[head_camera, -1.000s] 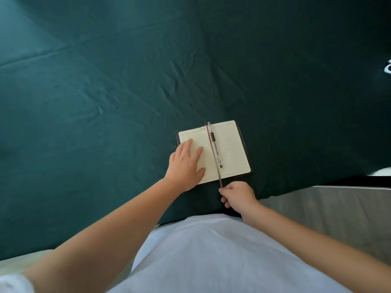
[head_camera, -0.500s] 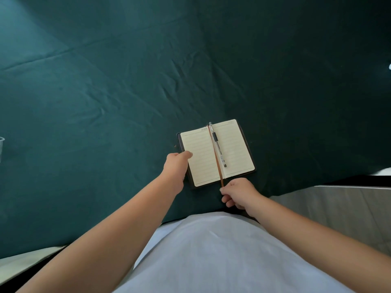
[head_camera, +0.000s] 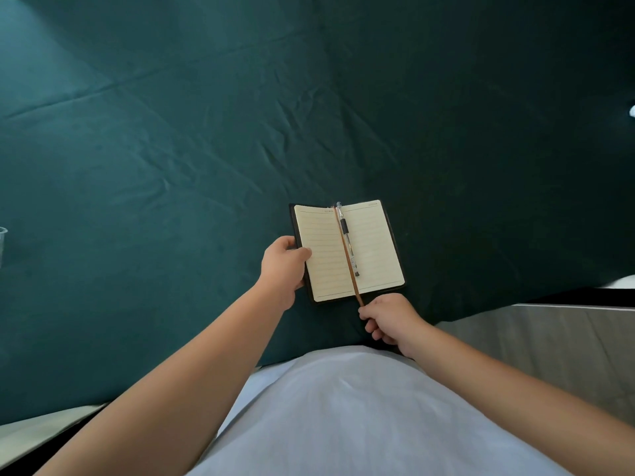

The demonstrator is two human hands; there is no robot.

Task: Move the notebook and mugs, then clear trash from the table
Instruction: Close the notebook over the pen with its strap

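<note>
Slid off the left page since a second ago and now curled round the outer edge of the left cover: left hand (head_camera: 283, 266), thumb on the lined paper, fingers tucked under, lifting that side slightly. Nearest of all, pale shirt (head_camera: 360, 417) filling the bottom of the view. Just beyond, right hand (head_camera: 390, 319) closed in a pinch on the lower end of the brown ribbon marker (head_camera: 347, 255), at the near edge of the spread. Between and just past both hands, notebook (head_camera: 347, 250) lying open on the dark green tablecloth (head_camera: 171, 149), close to the near table edge, pen (head_camera: 346, 235) resting along the gutter beside the ribbon. Farther off, at the left border, clear plastic cup (head_camera: 2, 245), only partly in view
</note>
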